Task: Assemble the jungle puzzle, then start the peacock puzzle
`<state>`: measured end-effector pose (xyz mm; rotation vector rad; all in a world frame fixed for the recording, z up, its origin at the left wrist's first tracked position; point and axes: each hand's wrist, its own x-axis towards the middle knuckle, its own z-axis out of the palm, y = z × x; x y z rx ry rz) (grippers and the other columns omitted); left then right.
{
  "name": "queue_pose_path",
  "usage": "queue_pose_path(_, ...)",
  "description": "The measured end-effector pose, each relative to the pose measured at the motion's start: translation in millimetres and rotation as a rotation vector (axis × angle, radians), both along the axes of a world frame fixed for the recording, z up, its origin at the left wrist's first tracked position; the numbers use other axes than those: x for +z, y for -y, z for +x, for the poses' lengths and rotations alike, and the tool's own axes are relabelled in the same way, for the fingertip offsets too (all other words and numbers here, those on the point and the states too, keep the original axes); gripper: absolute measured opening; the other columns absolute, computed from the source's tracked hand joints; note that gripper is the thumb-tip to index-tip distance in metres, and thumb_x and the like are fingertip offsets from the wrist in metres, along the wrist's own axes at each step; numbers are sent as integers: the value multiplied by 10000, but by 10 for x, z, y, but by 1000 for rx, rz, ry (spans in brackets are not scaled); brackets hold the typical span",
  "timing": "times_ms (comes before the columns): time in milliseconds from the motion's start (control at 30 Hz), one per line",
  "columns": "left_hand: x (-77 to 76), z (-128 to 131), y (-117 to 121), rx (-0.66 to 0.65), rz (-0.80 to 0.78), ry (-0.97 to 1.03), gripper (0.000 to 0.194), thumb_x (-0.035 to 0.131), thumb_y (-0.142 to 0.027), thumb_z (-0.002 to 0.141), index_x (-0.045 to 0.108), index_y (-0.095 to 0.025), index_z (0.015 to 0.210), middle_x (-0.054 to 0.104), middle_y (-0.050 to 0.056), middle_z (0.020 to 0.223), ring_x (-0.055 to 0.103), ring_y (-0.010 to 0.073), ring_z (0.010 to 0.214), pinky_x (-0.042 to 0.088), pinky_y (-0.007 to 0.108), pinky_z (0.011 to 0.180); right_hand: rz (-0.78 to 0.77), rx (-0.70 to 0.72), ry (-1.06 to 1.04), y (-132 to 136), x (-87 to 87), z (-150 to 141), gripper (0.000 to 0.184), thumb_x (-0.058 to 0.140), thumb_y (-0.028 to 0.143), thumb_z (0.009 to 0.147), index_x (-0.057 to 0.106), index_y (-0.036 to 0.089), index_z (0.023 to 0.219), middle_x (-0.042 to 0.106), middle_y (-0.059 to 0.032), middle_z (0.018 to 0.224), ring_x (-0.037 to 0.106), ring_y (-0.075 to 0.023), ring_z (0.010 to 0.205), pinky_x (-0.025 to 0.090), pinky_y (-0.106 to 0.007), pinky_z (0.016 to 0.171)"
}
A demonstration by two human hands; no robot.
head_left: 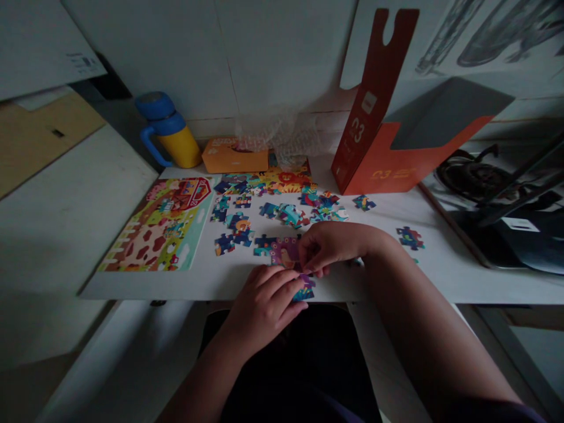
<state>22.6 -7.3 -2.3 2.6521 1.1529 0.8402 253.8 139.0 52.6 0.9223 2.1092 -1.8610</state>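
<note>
My left hand (269, 298) is at the table's front edge, its fingers closed on a purple and blue puzzle piece (305, 291) with the thumb beneath. Just above it my right hand (328, 247) bends down in a pinch at the top of that piece; its fingertips partly hide what they grip. Touching the hands from behind is a purple puzzle section (282, 249) with a light-coloured bird-like figure, joined to dark blue pieces (263, 245) on its left. Loose puzzle pieces (233, 222) lie behind and to the left, and more (288, 214) lie beyond the right hand.
A finished-looking farm puzzle (163, 226) lies at the left. Along the wall stand a blue and yellow jug (176, 138), an orange box (233, 157), crumpled bubble wrap (291, 138) and a tall open orange-red carton (374, 147). One puzzle piece (409, 237) sits right of my forearm.
</note>
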Motion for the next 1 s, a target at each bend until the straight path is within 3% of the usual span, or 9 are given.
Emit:
queue_pose_path(167, 5, -64, 18, -31, -15, 5, 279, 764, -263, 1003, 714, -228, 1275, 756, 70, 1307, 679, 252, 1219, 570, 466, 1096, 125, -121, -27, -52, 20, 26, 354, 766, 553, 905, 708, 204, 891, 769, -23, 777, 714, -168, 697, 527, -259, 641)
queue_pose_path(467, -7, -115, 54, -75, -55, 19, 242, 755, -246, 1010, 724, -245, 1249, 753, 51, 1287, 662, 246, 1198, 568, 473, 1070, 343, -315, -22, -136, -84, -34, 430, 712, 636, 915, 660, 218, 823, 703, -16, 673, 634, -168, 577, 467, -288, 556)
queue_pose_path(733, 8, -93, 89, -89, -50, 55, 153, 736, -190, 1019, 733, -239, 1164, 778, 24, 1220, 685, 208, 1146, 555, 427, 1035, 354, -314, -11, -167, -149, -39, 415, 663, 634, 956, 655, 232, 852, 713, -30, 737, 654, -172, 601, 506, -301, 563)
queue_pose_path(1000, -122, -40, 174, -131, 11, 109, 168, 719, -133, 1019, 744, -212, 1165, 776, 40, 1273, 707, 200, 1145, 564, 410, 1045, 351, -299, -19, -175, -158, -28, 455, 664, 671, 944, 657, 226, 849, 713, -25, 746, 666, -175, 609, 500, -295, 570)
